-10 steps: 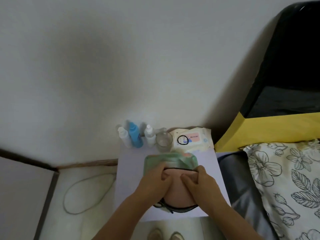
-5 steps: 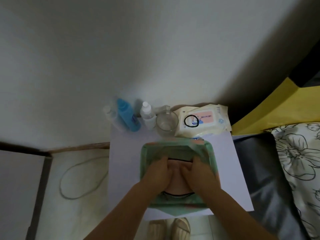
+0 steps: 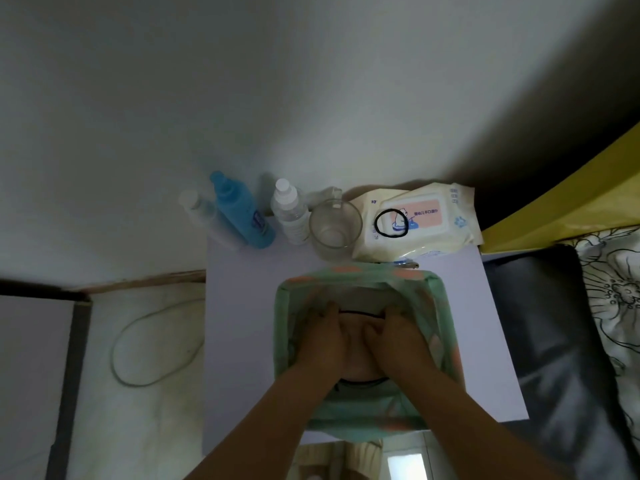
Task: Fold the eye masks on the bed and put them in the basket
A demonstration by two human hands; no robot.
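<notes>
Folded eye mask (image 3: 353, 344), pink with black edging, held down inside the green fabric basket (image 3: 282, 327).

Basket stands toward the near edge of the pale surface (image 3: 242, 306), roughly midway between its left and right edges. Mask lies flat on the basket floor; its long axis cannot be told, since both hands cover most of it; black trim shows at its far and near edges. Left hand (image 3: 320, 341) and right hand (image 3: 398, 341) lie side by side, palms down, fingers together and pressed flat on the mask, clamped on nothing. Along the far edge of the surface, left to right: small clear bottle (image 3: 201, 211), blue bottle (image 3: 242, 211), white-capped bottle (image 3: 289, 211), glass cup (image 3: 334, 225), pack of wipes (image 3: 419, 220) with a black hair tie (image 3: 391, 223) lying on it.
</notes>
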